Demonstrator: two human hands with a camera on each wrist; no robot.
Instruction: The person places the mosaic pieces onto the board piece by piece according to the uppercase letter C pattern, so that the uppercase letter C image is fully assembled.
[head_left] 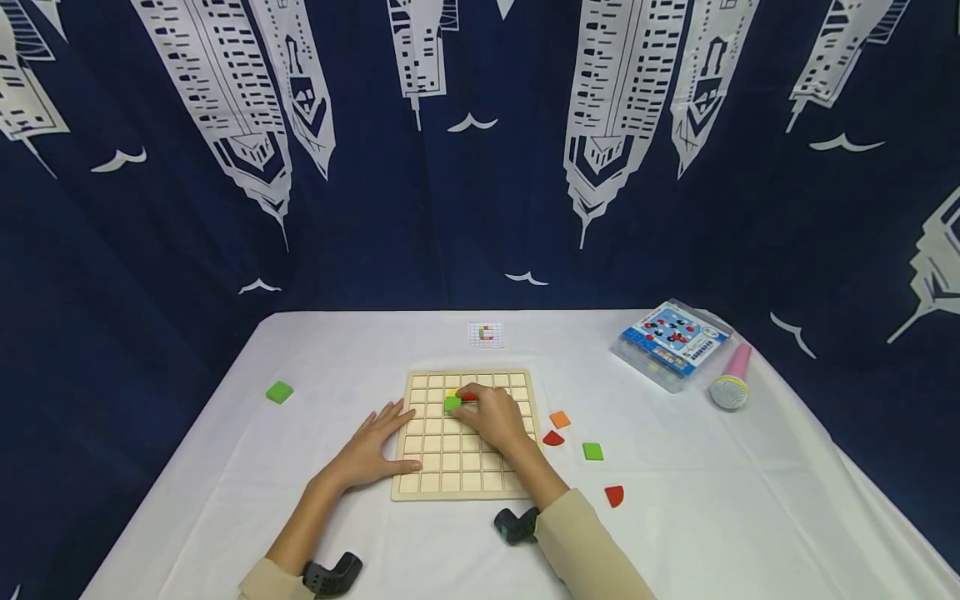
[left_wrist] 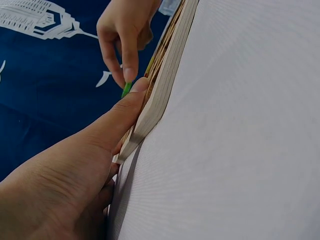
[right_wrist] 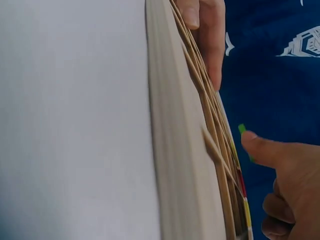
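Observation:
A wooden grid board (head_left: 459, 481) lies on the white table. My left hand (head_left: 367, 450) rests at its left edge, fingers spread and fairly straight, thumb on the frame. Over the board's upper middle, my right hand (head_left: 497, 418) pinches a green square tile (head_left: 452, 403) between thumb and fingers. Behind that tile, a bit of a yellow piece (head_left: 453, 392) shows, and a red piece (head_left: 469, 397) is partly hidden by the right fingers. The right wrist view also has the green tile (right_wrist: 242, 128) at the thumb tip, raised off the board.
Right of the board lie an orange tile (head_left: 560, 420), two red quarter-round pieces (head_left: 553, 438) and a green square (head_left: 593, 452). Another green piece (head_left: 280, 392) sits far left. A pattern card (head_left: 486, 335), a plastic box (head_left: 675, 342) and a pink microphone (head_left: 731, 383) stand farther back.

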